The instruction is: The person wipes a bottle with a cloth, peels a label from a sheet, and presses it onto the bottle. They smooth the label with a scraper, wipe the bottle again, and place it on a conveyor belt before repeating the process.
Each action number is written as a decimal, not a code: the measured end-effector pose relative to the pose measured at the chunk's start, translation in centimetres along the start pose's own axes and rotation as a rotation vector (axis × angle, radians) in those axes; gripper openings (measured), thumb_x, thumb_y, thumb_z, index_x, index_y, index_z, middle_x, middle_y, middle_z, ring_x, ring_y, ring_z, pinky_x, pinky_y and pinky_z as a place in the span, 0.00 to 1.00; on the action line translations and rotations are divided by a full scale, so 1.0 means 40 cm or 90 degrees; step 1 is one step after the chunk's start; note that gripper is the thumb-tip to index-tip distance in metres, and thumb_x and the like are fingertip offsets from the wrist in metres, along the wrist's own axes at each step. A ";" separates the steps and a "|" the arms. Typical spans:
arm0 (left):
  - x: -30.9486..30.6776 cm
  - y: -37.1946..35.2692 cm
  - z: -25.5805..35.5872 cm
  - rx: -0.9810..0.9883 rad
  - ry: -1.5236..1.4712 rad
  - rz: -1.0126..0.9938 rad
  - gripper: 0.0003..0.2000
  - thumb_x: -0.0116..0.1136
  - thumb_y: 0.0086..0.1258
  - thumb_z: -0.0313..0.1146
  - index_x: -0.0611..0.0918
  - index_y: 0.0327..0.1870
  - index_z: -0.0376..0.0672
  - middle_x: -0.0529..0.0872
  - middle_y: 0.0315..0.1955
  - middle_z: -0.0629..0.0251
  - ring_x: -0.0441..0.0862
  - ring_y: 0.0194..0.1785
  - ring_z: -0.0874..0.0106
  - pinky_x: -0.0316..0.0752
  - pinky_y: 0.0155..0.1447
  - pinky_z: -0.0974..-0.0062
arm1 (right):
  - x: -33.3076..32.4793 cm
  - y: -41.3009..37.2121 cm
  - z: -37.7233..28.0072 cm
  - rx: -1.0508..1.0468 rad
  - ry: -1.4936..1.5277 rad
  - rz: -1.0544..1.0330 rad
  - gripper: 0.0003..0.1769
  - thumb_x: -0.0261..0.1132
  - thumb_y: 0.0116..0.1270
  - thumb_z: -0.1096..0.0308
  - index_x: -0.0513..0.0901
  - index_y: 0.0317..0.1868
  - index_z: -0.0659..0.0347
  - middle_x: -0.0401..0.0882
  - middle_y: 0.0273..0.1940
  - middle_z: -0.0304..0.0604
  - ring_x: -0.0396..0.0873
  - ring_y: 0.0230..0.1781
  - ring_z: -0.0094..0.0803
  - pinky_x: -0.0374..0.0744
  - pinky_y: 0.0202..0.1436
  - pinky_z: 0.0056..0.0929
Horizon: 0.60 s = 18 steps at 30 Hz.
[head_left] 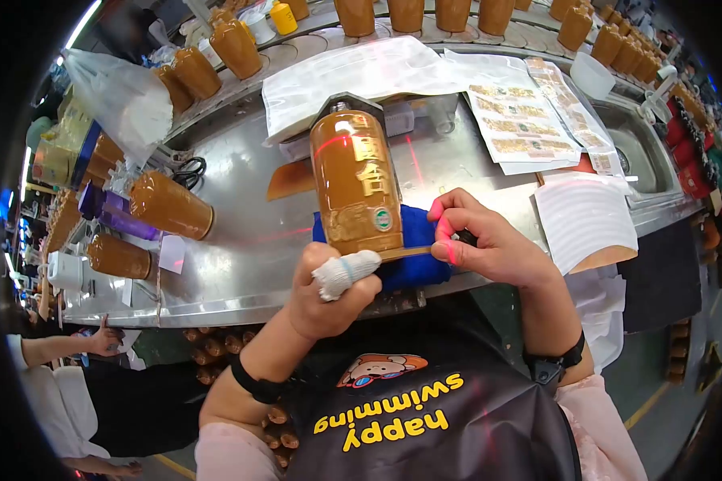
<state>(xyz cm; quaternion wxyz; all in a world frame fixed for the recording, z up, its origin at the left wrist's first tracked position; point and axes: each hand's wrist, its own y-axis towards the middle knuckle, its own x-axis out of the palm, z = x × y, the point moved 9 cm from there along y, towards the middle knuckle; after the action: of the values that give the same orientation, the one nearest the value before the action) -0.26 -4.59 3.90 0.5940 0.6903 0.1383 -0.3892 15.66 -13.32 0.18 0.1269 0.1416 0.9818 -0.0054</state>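
A brown bottle (353, 172) with gold characters and a round green-and-white sticker lies on a blue cloth (427, 268), its base toward me. My left hand (329, 293), closed, has white wrapping (346, 272) on one finger, which presses at the bottle's base. From that fingertip a thin gold strip (407, 253) runs along the base to my right hand (489, 240), whose thumb and fingers pinch its other end. A small dark object (465, 237) shows within the right hand's fingers. A dark angular holder (369, 111) sits around the bottle's neck.
Sheets of gold labels (521, 120) lie to the right, beside curved white sheets (584, 220) and a sink (638, 144). Brown bottles (168, 204) lie at the left; others (405, 14) stand on the conveyor behind. At lower left is another person's hand (104, 341).
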 end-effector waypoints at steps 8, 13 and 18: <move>0.003 0.030 0.023 0.099 0.040 -0.015 0.10 0.66 0.43 0.30 0.83 0.28 0.52 0.82 0.50 0.73 0.69 0.48 0.67 0.68 0.44 0.68 | -0.002 0.002 0.016 0.021 0.014 0.003 0.11 0.69 0.66 0.63 0.79 0.37 0.62 0.67 0.52 0.40 0.66 0.53 0.27 0.68 0.57 0.25; 0.015 0.036 0.022 0.093 0.020 -0.025 0.09 0.66 0.44 0.30 0.83 0.28 0.53 0.82 0.49 0.73 0.69 0.49 0.66 0.68 0.44 0.68 | 0.004 0.001 0.006 0.009 0.034 0.010 0.11 0.69 0.66 0.64 0.78 0.36 0.62 0.67 0.51 0.40 0.66 0.52 0.27 0.68 0.57 0.25; 0.002 -0.008 -0.004 -0.033 -0.005 -0.010 0.09 0.66 0.43 0.30 0.82 0.28 0.52 0.82 0.45 0.69 0.69 0.47 0.64 0.67 0.43 0.67 | 0.000 0.001 -0.007 -0.009 0.013 0.001 0.11 0.69 0.67 0.64 0.78 0.36 0.62 0.67 0.52 0.41 0.66 0.52 0.27 0.68 0.57 0.25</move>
<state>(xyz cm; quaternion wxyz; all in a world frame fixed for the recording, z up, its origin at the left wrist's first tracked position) -0.34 -4.37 3.61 0.6091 0.6719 0.1514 -0.3932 15.61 -13.29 0.46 0.1179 0.1417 0.9829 0.0029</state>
